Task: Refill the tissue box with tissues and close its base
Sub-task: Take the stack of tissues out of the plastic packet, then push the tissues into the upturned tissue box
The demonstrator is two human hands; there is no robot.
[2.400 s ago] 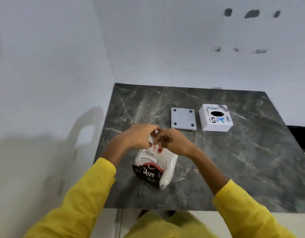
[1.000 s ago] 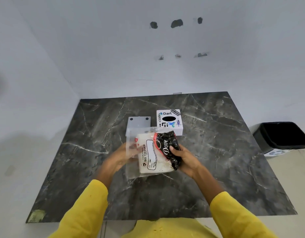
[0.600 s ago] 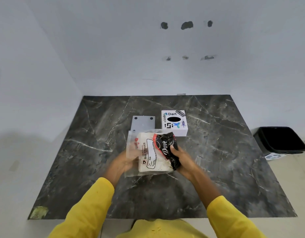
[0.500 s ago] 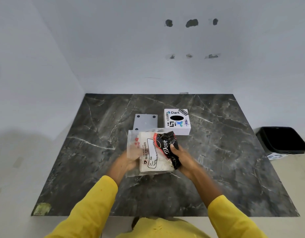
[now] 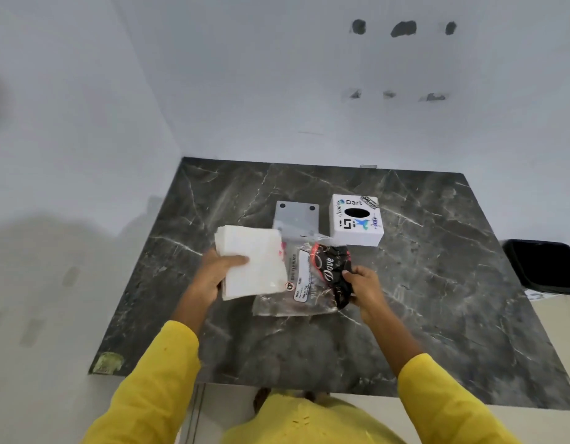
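Observation:
My left hand [image 5: 213, 277] grips a white stack of tissues [image 5: 251, 264], pulled clear to the left of its clear plastic wrapper [image 5: 301, 283]. My right hand [image 5: 362, 283] pinches the wrapper's black "Dove" printed end; the flattened wrapper lies on the dark marble table [image 5: 437, 283]. Behind them stands the white cube tissue box [image 5: 355, 221] with an oval hole on top and stickers. Its grey square base plate [image 5: 296, 219] lies flat just left of the box, partly covered by the tissues and wrapper.
White walls close off the table at the back and left. A black bin [image 5: 546, 264] stands on the floor beyond the table's right edge. A greenish patch [image 5: 109, 362] marks the table's front left corner.
The tissue stack has come out of the wrapper: my left hand drew it leftward while my right hand kept hold of the wrapper's black end, which now lies flat and empty.

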